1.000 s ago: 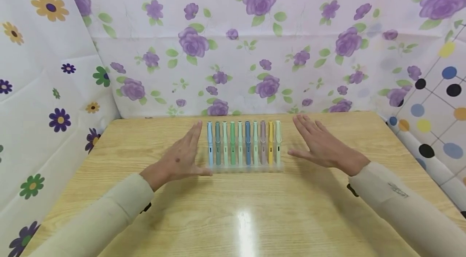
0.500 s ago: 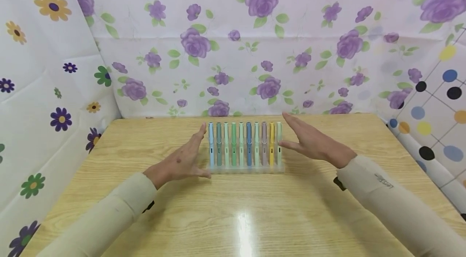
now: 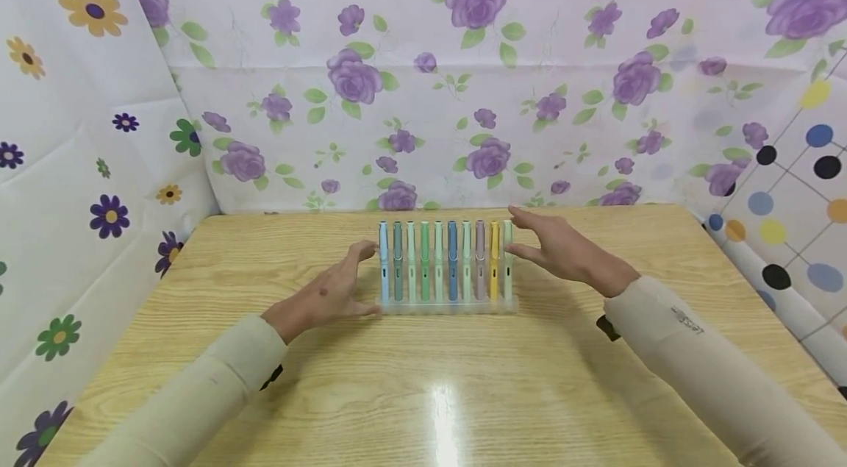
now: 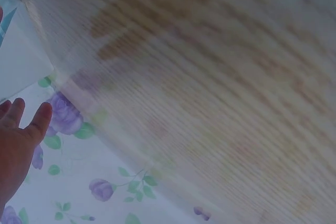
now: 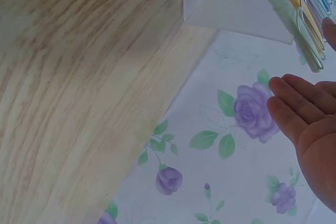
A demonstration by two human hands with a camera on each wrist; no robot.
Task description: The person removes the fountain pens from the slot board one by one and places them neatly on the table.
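Observation:
A clear stand (image 3: 450, 309) near the far table edge holds a row of several capped pens, clips facing me. At the left end is a light blue pen (image 3: 384, 283); a blue pen (image 3: 453, 261) sits mid-row, and a yellow pen (image 3: 493, 261) is beside the pale green pen (image 3: 508, 283) at the right end. My left hand (image 3: 324, 294) is at the stand's left side, thumb by its lower corner, fingertips by the light blue pen. My right hand (image 3: 562, 250) is beside the pale green pen's cap, with straight fingers (image 5: 304, 100) in the right wrist view. Contact is unclear.
The wooden table (image 3: 410, 364) has a bright glare near its front. A purple-flowered cloth (image 3: 423, 121) hangs behind it. Patterned cloths stand at the left (image 3: 86, 158) and right (image 3: 794, 195) sides.
My right hand has moved left, up to the pale green pen's cap. The left hand's fingers have lowered and bent slightly toward the stand's left side. Pens and stand stay put.

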